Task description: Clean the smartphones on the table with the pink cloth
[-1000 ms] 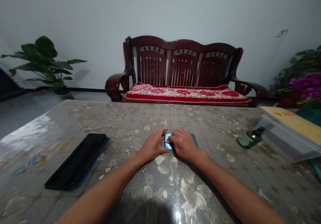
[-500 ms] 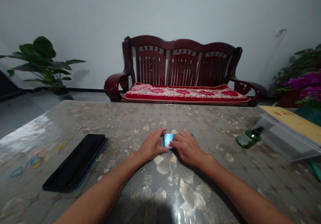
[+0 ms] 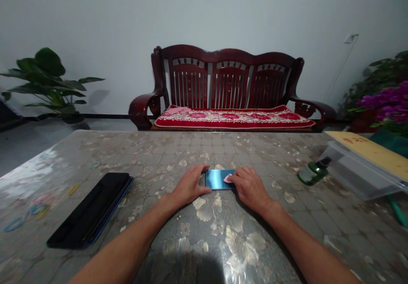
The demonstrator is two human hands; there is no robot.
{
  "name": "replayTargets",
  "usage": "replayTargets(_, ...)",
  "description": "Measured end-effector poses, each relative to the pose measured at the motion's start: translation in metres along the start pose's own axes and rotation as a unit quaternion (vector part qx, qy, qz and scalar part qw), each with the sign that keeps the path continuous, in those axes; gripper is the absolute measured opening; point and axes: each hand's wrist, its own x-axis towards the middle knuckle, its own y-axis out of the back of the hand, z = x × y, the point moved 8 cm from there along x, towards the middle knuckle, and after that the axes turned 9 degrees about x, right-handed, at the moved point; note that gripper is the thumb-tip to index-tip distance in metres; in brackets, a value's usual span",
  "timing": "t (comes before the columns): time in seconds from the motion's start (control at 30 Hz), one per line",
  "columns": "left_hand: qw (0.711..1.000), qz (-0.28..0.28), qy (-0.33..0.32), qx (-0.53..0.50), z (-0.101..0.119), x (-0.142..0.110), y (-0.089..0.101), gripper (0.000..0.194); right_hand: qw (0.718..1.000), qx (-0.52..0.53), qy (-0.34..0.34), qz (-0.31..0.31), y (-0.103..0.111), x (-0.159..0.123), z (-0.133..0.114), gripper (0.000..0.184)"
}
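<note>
A small blue phone [image 3: 217, 178] lies flat on the patterned table [image 3: 204, 233] in front of me. My left hand [image 3: 190, 185] rests at its left end, fingers curled against the edge and steadying it. My right hand [image 3: 250, 187] lies over the phone's right part, its fingertips pressing a small pink cloth [image 3: 228, 178] onto the blue surface.
A black flat case [image 3: 91, 209] lies at the left, with coloured rubber bands [image 3: 28, 214] beyond it. A green bottle [image 3: 313, 171] lies at the right beside a clear plastic box [image 3: 366, 167]. A wooden bench [image 3: 229, 91] stands behind the table.
My right hand has slid to the right along the phone with the pink cloth, uncovering more of the blue surface. The left hand has stayed at the left end.
</note>
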Motion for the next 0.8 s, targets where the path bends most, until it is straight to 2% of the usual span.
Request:
replayTargets(0.23,0.999,-0.019,-0.021,0.032,0.007,-0.002,0.004,0.056,0.994,-0.023,-0.102,0.012,0.012,0.0,0.029,0.03)
replayTargets(0.47,0.983,-0.04,-0.107,0.142,0.023,-0.008,0.001,0.047,0.994,0.042,-0.088,-0.052,0.006,-0.005,0.033,0.03)
replayTargets(0.63,0.966,-0.038,-0.125,0.224,0.025,-0.01,-0.006,0.046,0.985,0.019,-0.17,-0.013,0.015,-0.007,0.049,0.027)
replayTargets(0.8,0.952,-0.016,-0.142,0.271,0.029,-0.007,-0.008,0.04,0.983,0.042,-0.179,0.023,0.027,-0.008,0.048,0.025)
